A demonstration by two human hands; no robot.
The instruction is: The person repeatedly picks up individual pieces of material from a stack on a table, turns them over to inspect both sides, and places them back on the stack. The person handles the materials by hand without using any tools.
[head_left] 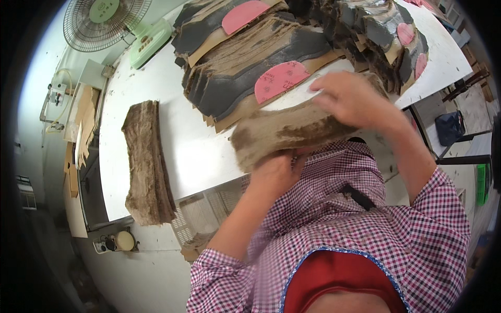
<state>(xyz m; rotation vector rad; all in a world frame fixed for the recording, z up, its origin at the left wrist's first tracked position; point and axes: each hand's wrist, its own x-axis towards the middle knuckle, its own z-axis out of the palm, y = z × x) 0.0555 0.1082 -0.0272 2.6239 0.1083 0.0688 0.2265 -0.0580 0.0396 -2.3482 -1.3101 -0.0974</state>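
Note:
A brown furry strip (287, 128) lies across the near edge of the white table, in front of my body. My left hand (276, 175) grips its lower edge from beneath, and the fingers are partly hidden under the fur. Over the strip's right part is my right hand (349, 99), slightly blurred, with loosely bent fingers spread apart and nothing seen between them. Whether it touches the fur I cannot tell. To the left, a stack of similar furry strips (143, 161) reaches past the table's front edge.
Beyond my hands stand layered piles of dark-backed furry pieces (229, 99), with pink half-round labels (282, 81) on top. A green fan (148, 44) stands at the back left of the white table (203, 159). A slatted crate (201, 216) sits below the table edge.

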